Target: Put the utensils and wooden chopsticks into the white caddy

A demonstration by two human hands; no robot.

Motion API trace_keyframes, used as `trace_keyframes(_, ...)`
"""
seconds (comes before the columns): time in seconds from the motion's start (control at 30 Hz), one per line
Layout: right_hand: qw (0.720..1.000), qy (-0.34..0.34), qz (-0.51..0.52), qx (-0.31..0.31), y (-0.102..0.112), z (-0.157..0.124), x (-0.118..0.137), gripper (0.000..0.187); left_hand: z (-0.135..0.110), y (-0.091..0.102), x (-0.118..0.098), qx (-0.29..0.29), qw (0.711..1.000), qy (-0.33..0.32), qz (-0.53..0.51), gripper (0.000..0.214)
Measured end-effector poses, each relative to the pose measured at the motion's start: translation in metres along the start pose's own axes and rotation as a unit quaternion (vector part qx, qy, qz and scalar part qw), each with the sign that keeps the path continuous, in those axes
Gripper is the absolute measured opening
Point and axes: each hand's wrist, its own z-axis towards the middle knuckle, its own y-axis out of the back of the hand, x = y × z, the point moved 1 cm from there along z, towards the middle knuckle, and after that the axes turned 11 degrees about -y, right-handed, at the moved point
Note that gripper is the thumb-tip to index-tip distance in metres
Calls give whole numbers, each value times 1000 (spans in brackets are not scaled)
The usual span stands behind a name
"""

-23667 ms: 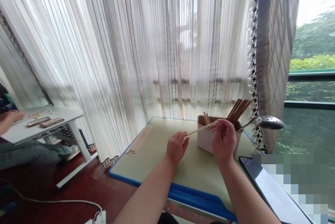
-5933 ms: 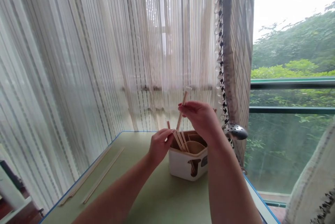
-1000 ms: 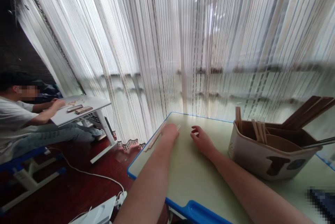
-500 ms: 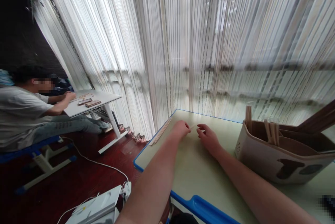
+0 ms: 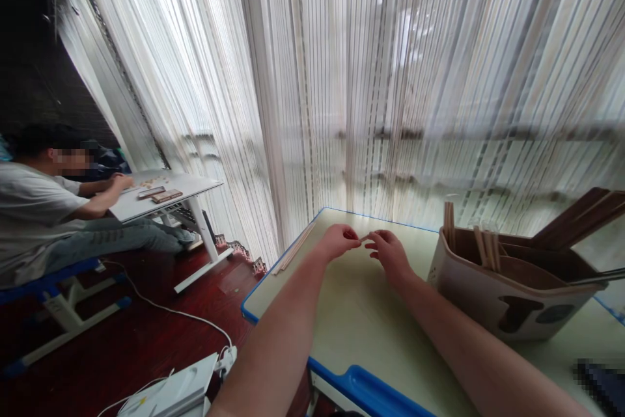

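My left hand (image 5: 336, 241) and my right hand (image 5: 388, 252) meet above the far part of the green table (image 5: 356, 319). Both pinch the ends of a pale wooden chopstick (image 5: 364, 238), of which only a short piece shows between the fingertips. Several light chopsticks (image 5: 295, 248) lie along the table's left edge, just left of my left hand. To the right stands a beige cutlery holder (image 5: 508, 293) with light chopsticks (image 5: 486, 246) and dark ones (image 5: 581, 212) sticking out.
A sheer striped curtain (image 5: 342, 79) hangs right behind the table. A person in a grey shirt (image 5: 34, 209) sits at a white table (image 5: 161, 192) to the left. A cable and a white device (image 5: 170, 391) lie on the dark red floor.
My hands have lifted slightly off the table and drawn together, both now pinching a chopstick between them. The view has shifted slightly.
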Motion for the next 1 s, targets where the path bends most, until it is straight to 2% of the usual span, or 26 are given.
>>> trace_keyframes(0.1, 1000, -2, 19, -22, 0, -12, 36, 25, 3, -5, -13, -68, 995, -66, -17, 22)
trace_keyframes(0.2, 996, 78, -21, -45, 5, -25, 72, 26, 4, -11, -22, -118, 984, -108, -80, 30)
trace_keyframes(0.3, 983, 152, -79, -63, 11, -36, 96, 25, 6, -17, -24, -140, 974, -124, -125, 33)
trace_keyframes(0.47, 954, 238, -154, -94, 19, -49, 116, 22, 6, -24, -23, -124, 973, -143, -133, 27)
trace_keyframes(0.63, 934, 279, -192, -112, 21, -62, 129, 21, 0, -23, -37, -164, 958, -233, -19, 16)
trace_keyframes(0.73, 913, 309, -241, -116, 22, -71, 135, 18, -4, -25, -47, -185, 945, -268, 24, 15)
trace_keyframes(0.87, 877, 356, -291, -135, 28, -82, 145, 14, -7, -28, -51, -194, 941, -274, 41, 16)
trace_keyframes(1.0, 872, 395, -259, -132, 42, -91, 161, 13, -6, -33, -43, -171, 949, -260, 52, 16)
